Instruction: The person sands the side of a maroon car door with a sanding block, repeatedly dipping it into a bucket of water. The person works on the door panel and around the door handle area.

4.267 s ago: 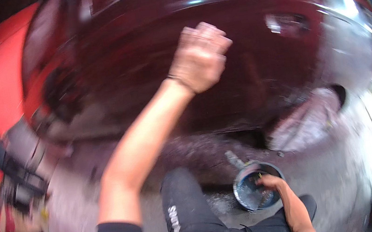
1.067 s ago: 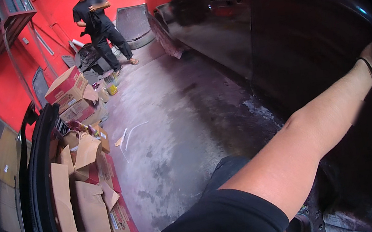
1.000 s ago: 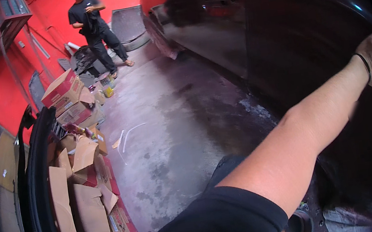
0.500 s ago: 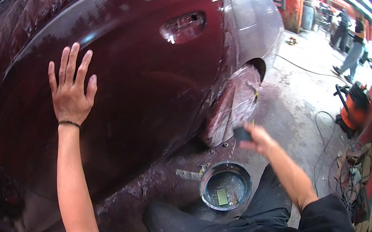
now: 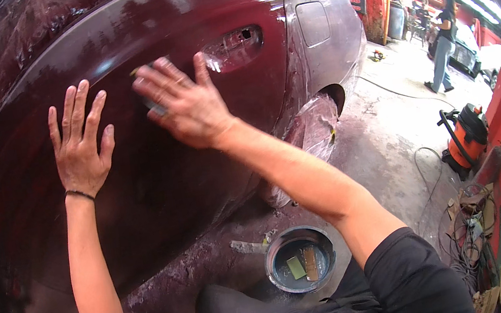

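Observation:
My left hand (image 5: 82,153) lies flat, fingers apart, on the dark maroon car door (image 5: 185,190). To its right, my right hand (image 5: 183,105), blurred, presses a small dark grey pad (image 5: 152,106) against the same panel, left of the door handle recess (image 5: 235,51), its fingers over the pad. A round basin (image 5: 273,255) of grey-blue liquid sits on the floor by my legs, with a green rectangular pad (image 5: 295,268) and a brown piece (image 5: 310,264) in it.
Plastic masking (image 5: 309,123) covers the wheel to the right of the door. An orange vacuum (image 5: 469,134), hoses and tangled cables (image 5: 474,222) lie along the right. A co-worker (image 5: 441,46) stands farther back under strip lights. A flat grey strip (image 5: 246,245) lies beside the basin.
Since half a second ago, my right hand has moved from beside the masked wheel up and leftward onto the door. My left hand stays open on the panel. Earlier views faced elsewhere.

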A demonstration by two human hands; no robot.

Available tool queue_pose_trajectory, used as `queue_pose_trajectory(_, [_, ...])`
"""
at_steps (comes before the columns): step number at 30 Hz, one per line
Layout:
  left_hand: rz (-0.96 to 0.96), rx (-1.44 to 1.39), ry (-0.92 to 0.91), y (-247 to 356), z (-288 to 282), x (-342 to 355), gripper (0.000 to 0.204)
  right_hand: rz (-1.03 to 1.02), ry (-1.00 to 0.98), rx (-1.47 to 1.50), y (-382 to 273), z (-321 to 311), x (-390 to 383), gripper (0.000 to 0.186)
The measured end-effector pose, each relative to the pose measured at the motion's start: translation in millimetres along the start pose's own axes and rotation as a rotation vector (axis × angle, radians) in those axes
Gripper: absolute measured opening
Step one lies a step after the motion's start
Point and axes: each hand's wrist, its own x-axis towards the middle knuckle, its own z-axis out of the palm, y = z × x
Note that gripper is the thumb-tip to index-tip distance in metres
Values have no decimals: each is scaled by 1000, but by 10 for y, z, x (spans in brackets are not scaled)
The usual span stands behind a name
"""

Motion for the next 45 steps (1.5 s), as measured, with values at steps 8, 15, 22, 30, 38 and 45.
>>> queue_pose_trajectory(8, [59,46,21,86,43,-11,60,642,-57,-113,1439,-496,-115,68])
queue_pose_trajectory(15, [132,178,90,-29,159,-41,55,260,-149,-174,1618,-792,-270,66])
queue_pose_trajectory(22, [151,167,54,22,173,-37,56,300,-89,-3,1548,-607,-351,71])
queue_pose_trajectory(30, [103,115,-21,175,-97,122,58,437,-15,-91,2311,-866,-559,63])
queue_pose_trajectory(38, [44,69,-28,229,43,74,61,413,-98,-144,2069,-621,-1512,72])
queue_pose_trajectory(45, [56,90,-56,249,45,64,62,383,57,-112,2099,-579,-1084,71])
